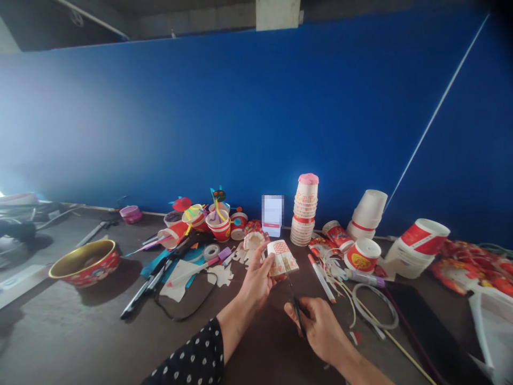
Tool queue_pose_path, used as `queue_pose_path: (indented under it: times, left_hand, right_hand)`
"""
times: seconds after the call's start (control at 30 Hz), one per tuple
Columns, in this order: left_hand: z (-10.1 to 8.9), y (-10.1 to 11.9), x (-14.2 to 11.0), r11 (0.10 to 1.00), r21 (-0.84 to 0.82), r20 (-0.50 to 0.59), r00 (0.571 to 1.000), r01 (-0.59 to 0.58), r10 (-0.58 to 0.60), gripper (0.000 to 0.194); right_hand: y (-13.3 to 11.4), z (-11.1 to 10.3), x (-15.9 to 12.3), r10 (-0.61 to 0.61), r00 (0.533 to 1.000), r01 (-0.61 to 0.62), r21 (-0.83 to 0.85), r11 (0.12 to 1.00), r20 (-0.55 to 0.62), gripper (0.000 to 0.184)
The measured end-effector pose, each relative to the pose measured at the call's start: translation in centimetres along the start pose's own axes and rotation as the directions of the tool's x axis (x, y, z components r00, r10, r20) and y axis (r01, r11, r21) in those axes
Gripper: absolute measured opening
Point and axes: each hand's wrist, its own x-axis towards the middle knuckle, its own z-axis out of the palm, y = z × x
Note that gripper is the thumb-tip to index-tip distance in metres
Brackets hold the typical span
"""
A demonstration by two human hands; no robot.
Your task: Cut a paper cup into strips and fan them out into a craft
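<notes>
My left hand (256, 279) pinches a piece of patterned red-and-cream paper cup (282, 258), holding it up over the dark table (256, 342). My right hand (316, 327) is closed around a pair of black-handled scissors (298, 315). Their thin blades rise towards the lower edge of the paper piece, and I cannot tell whether they touch it. Part of the scissor handles is hidden by my right fingers. A dotted black sleeve (192, 355) covers my left forearm.
A tall stack of paper cups (304, 208) and red-printed cups (363, 255) stand behind my hands. Pens, a tape roll (211, 252), paper cut-outs, and a gold-lined red bowl (86, 262) lie on the table. A blue wall (240, 117) rises behind it.
</notes>
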Motion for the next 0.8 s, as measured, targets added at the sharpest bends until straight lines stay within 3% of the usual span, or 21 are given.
queue_pose_path:
  times: [0.33, 0.8]
  left_hand:
    - [-0.05, 0.03, 0.08, 1.000, -0.003, 0.009, 1.000, -0.015, 0.015, 0.065]
    - [-0.09, -0.83, -0.15, 0.999, 0.018, 0.051, 0.998, 0.033, -0.034, 0.069]
  right_hand:
    - [0.37, 0.06, 0.13, -0.009, 1.000, 0.009, 0.001, 1.000, -0.002, 0.042]
    - [0.65, 0.35, 0.32, 0.034, 0.999, -0.036, 0.132, 0.991, 0.017, 0.043]
